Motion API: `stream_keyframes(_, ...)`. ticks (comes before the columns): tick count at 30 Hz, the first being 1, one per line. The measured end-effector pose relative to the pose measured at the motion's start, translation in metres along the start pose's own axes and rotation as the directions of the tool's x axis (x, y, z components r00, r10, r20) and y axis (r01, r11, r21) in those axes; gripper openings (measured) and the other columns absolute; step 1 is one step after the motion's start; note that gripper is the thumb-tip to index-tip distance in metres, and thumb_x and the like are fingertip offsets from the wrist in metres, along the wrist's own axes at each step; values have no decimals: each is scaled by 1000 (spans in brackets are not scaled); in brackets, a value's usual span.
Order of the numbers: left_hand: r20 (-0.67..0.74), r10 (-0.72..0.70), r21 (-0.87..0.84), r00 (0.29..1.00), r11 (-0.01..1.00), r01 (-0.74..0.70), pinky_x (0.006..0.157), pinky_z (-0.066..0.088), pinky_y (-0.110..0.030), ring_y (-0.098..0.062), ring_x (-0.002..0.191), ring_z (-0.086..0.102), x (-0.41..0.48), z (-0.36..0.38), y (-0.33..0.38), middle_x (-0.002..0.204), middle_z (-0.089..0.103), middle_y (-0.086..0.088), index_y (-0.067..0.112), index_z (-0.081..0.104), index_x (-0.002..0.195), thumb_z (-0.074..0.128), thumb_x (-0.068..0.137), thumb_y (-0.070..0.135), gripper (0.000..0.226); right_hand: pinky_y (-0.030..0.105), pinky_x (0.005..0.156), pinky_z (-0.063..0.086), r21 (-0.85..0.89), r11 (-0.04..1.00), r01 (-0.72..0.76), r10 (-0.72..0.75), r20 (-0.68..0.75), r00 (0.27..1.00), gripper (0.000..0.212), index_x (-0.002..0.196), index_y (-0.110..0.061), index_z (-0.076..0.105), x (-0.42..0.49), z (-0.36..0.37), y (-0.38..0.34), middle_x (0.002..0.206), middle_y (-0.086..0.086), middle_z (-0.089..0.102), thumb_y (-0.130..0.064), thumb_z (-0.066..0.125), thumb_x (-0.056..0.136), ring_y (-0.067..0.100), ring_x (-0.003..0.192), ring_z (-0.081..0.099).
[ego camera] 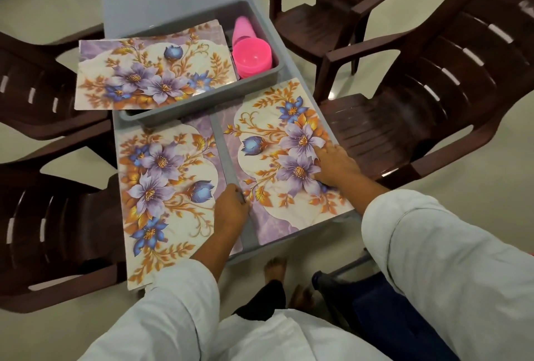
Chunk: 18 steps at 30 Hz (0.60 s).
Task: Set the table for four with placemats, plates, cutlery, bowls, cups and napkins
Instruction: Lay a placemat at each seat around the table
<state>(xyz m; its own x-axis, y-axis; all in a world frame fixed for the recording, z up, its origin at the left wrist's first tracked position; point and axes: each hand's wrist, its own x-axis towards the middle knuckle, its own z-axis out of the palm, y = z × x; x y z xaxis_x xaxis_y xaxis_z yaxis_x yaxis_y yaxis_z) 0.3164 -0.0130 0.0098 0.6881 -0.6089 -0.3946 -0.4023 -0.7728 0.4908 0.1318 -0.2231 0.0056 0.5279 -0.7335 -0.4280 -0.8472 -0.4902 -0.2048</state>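
Observation:
Two floral placemats lie side by side on the near half of the small grey table (248, 240): the left placemat (164, 187) and the right placemat (277, 155). My right hand (335, 164) rests flat on the right placemat near its outer edge. My left hand (231, 210) touches that mat's inner edge at the gap between the mats; its fingers look curled there. Further back, a grey tub (260, 80) holds more placemats (153, 71), pink bowls (252, 57) and pink cups (242, 29).
Dark brown plastic chairs stand round the table: two on the left (43, 92) (57, 230), one at the back right (332, 5), one on the right (433, 86). My bare feet (276, 269) are on the tiled floor just before the table.

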Motion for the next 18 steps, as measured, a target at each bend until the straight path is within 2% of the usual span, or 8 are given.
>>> stream_keyframes(4, -22, 46, -26, 999, 999, -46, 75, 46, -23, -16, 82, 57, -9, -6, 0, 105, 66, -6, 13, 61, 112, 66, 97, 27, 22, 45, 105, 44, 15, 1000, 5, -4, -124, 992, 66, 147, -21, 42, -16, -2, -18, 150, 12, 43, -50, 62, 92, 33, 136, 44)
stream_keyframes(8, -7, 150, -25, 989, 988, -150, 77, 49, -24, -23, 95, 64, -17, -24, -17, 106, 65, -3, 11, 63, 116, 72, 93, 29, 31, 45, 108, 41, 12, 997, 81, -79, -117, 990, 64, 148, -19, 43, -32, -1, -60, 155, 13, 39, -50, 60, 95, 34, 141, 39)
stream_keyframes(11, -26, 179, 7, 983, 984, -179, 88, 50, -30, -26, 108, 63, -24, -45, -40, 124, 65, -8, 12, 60, 126, 73, 91, 27, 40, 48, 113, 38, 0, 984, 178, -176, -150, 973, 66, 151, -21, 38, -47, 5, -101, 161, 14, 32, -57, 52, 98, 35, 146, 33)
stream_keyframes(15, -108, 196, 97, 975, 978, -186, 110, 39, -38, -31, 130, 51, -40, -81, -86, 143, 54, -13, 9, 48, 142, 73, 91, 28, 60, 48, 114, 35, 5, 962, 273, -266, -195, 944, 68, 152, -20, 36, -73, 21, -161, 161, 16, 32, -61, 46, 98, 37, 146, 33)
stream_keyframes(18, -123, 208, 204, 970, 962, -181, 112, 38, -42, -34, 133, 47, -47, -108, -123, 145, 51, -15, 7, 45, 144, 71, 92, 34, 64, 48, 114, 36, 14, 948, 318, -309, -200, 930, 70, 152, -22, 35, -90, 32, -204, 161, 16, 32, -64, 45, 97, 37, 146, 35)
